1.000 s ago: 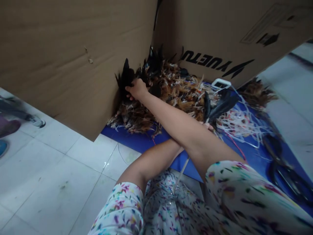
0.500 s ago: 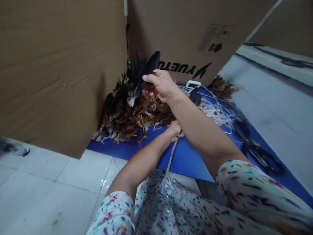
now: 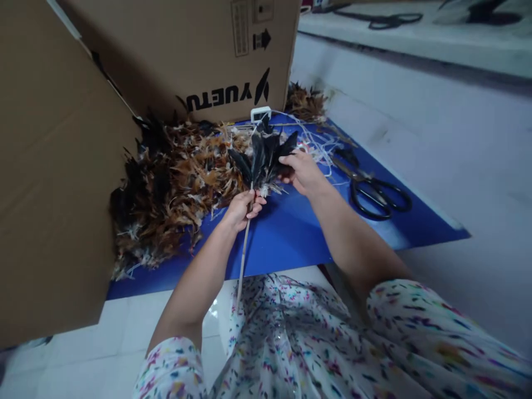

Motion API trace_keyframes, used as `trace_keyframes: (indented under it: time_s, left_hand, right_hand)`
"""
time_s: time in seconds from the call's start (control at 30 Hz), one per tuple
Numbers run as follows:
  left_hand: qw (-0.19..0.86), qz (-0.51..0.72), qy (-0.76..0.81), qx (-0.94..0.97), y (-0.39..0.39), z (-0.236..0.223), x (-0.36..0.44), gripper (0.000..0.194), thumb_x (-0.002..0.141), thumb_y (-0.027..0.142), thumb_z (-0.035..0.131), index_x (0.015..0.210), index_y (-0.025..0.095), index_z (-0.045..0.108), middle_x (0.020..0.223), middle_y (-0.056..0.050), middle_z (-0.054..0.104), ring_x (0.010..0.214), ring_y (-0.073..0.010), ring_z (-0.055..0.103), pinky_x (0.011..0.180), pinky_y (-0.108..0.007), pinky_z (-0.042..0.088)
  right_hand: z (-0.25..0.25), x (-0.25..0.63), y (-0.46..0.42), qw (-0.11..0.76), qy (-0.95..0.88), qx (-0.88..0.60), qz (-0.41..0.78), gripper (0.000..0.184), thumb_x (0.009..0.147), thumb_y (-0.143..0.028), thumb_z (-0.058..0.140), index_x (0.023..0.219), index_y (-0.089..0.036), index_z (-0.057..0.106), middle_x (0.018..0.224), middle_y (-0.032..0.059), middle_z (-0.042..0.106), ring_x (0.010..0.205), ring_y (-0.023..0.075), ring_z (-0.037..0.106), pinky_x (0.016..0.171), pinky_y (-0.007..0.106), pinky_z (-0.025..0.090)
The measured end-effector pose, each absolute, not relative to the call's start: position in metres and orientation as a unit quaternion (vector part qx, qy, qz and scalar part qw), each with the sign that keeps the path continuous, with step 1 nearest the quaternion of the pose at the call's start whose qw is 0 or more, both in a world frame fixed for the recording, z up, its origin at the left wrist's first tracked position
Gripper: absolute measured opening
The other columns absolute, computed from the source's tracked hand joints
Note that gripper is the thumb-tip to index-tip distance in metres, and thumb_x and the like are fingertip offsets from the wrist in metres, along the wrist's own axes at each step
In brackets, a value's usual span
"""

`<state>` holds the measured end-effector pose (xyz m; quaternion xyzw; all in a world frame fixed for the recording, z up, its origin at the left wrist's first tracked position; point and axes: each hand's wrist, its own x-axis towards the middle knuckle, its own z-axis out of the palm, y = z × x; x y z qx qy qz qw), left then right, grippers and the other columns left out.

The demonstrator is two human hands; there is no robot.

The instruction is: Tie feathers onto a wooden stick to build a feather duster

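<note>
Presently, your left hand (image 3: 244, 209) is closed around a thin stick (image 3: 243, 252), thumb along it and fingers loosely curled about it. Your right hand (image 3: 304, 170) is just beside it, the two apart, with its thumb and fingers pinched on a black feather (image 3: 287, 146); the fingers underneath are partly hidden, so you cannot tell how many bear on it.

The stick slants up from near your lap, over the front edge of the blue worktop (image 3: 282, 244). At its upper end, above your left hand, a cluster of black feathers (image 3: 258, 155) fans out, dark and glossy and broad, with pale fluff near the base. The pinched feather stands at the right side of that fan.

To the left of your hands lies a heap of brown feathers (image 3: 195, 172), against the cardboard box (image 3: 145, 61). Beyond your right hand are tangled white strings (image 3: 318, 145), and to its right black-handled scissors (image 3: 364, 179) rest on the worktop.
</note>
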<state>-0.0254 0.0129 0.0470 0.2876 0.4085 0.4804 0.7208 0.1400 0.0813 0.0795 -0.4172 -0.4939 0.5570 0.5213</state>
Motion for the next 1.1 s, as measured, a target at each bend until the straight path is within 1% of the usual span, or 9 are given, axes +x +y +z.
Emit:
trace_keyframes:
  time_s: [0.17, 0.37, 0.5, 0.63, 0.8, 0.9, 1.0, 1.03, 1.1]
  left_hand:
    - [0.699, 0.467, 0.445, 0.308, 0.012, 0.049, -0.024, 0.021, 0.095, 0.020, 0.047, 0.078, 0.011, 0.052, 0.065, -0.007, 0.066, 0.037, -0.0025, 0.039, 0.031, -0.013, 0.018]
    - [0.695, 0.450, 0.452, 0.332, 0.010, 0.051, -0.022, 0.016, 0.093, 0.023, 0.052, 0.083, 0.011, 0.056, 0.067, -0.006, 0.067, 0.035, -0.0022, 0.037, 0.030, -0.014, 0.018]
    - [0.705, 0.438, 0.447, 0.333, 0.010, 0.049, -0.023, 0.016, 0.093, 0.025, 0.053, 0.088, 0.010, 0.057, 0.067, -0.005, 0.066, 0.035, -0.0028, 0.038, 0.030, -0.014, 0.017]
    - [0.706, 0.438, 0.436, 0.346, 0.010, 0.048, -0.024, 0.019, 0.091, 0.029, 0.057, 0.090, 0.010, 0.058, 0.065, -0.003, 0.062, 0.038, -0.0027, 0.038, 0.031, -0.013, 0.017]
    - [0.718, 0.425, 0.429, 0.345, 0.007, 0.050, -0.023, 0.022, 0.086, 0.033, 0.065, 0.090, 0.013, 0.057, 0.057, 0.004, 0.049, 0.038, -0.0014, 0.032, 0.033, -0.012, 0.012]
    - [0.713, 0.440, 0.429, 0.338, 0.005, 0.051, -0.022, 0.023, 0.085, 0.034, 0.066, 0.087, 0.015, 0.054, 0.056, 0.007, 0.043, 0.037, -0.0009, 0.030, 0.033, -0.011, 0.011]
    - [0.698, 0.465, 0.433, 0.331, 0.005, 0.053, -0.022, 0.025, 0.086, 0.036, 0.065, 0.086, 0.016, 0.051, 0.057, 0.008, 0.040, 0.037, -0.0006, 0.030, 0.034, -0.011, 0.012]
    - [0.693, 0.471, 0.435, 0.330, 0.004, 0.054, -0.021, 0.025, 0.086, 0.037, 0.065, 0.086, 0.016, 0.050, 0.057, 0.008, 0.040, 0.037, -0.0006, 0.030, 0.034, -0.011, 0.012]
    - [0.682, 0.478, 0.439, 0.338, 0.003, 0.054, -0.020, 0.027, 0.086, 0.038, 0.064, 0.086, 0.016, 0.050, 0.057, 0.008, 0.040, 0.037, -0.0006, 0.030, 0.034, -0.012, 0.012]
  right_hand:
    - [0.071, 0.132, 0.078, 0.505, -0.492, -0.403, 0.583, 0.020, 0.067, -0.026, 0.063, 0.075, -0.022, 0.044, 0.057, -0.0045, 0.056, 0.041, 0.0113, 0.053, 0.035, 0.021, 0.029]
    - [0.065, 0.124, 0.076, 0.501, -0.525, -0.378, 0.575, 0.015, 0.072, -0.023, 0.064, 0.079, -0.021, 0.051, 0.059, -0.0035, 0.060, 0.042, 0.0106, 0.056, 0.033, 0.019, 0.030]
    - [0.061, 0.123, 0.077, 0.515, -0.530, -0.382, 0.555, 0.011, 0.074, -0.020, 0.061, 0.079, -0.021, 0.051, 0.061, -0.0031, 0.060, 0.044, 0.0108, 0.057, 0.034, 0.019, 0.033]
    - [0.058, 0.121, 0.077, 0.524, -0.548, -0.388, 0.523, 0.008, 0.076, -0.018, 0.057, 0.080, -0.022, 0.051, 0.060, -0.0032, 0.059, 0.045, 0.0122, 0.058, 0.036, 0.021, 0.037]
    - [0.053, 0.119, 0.078, 0.513, -0.581, -0.401, 0.487, 0.009, 0.079, -0.019, 0.056, 0.076, -0.023, 0.048, 0.058, -0.0041, 0.056, 0.046, 0.0127, 0.057, 0.041, 0.024, 0.042]
    - [0.050, 0.121, 0.081, 0.511, -0.600, -0.418, 0.451, 0.013, 0.079, -0.023, 0.061, 0.074, -0.022, 0.049, 0.056, -0.0049, 0.053, 0.047, 0.0109, 0.051, 0.045, 0.024, 0.041]
    - [0.050, 0.122, 0.081, 0.505, -0.608, -0.455, 0.409, 0.029, 0.077, -0.036, 0.070, 0.064, -0.020, 0.050, 0.054, -0.0044, 0.050, 0.048, 0.0083, 0.045, 0.047, 0.022, 0.036]
    - [0.051, 0.122, 0.079, 0.488, -0.606, -0.467, 0.421, 0.037, 0.078, -0.043, 0.070, 0.060, -0.019, 0.048, 0.051, -0.0042, 0.047, 0.046, 0.0076, 0.042, 0.045, 0.022, 0.033]
    - [0.055, 0.119, 0.073, 0.430, -0.597, -0.471, 0.487, 0.047, 0.079, -0.055, 0.066, 0.056, -0.019, 0.047, 0.046, -0.0042, 0.043, 0.040, 0.0065, 0.035, 0.039, 0.023, 0.027]
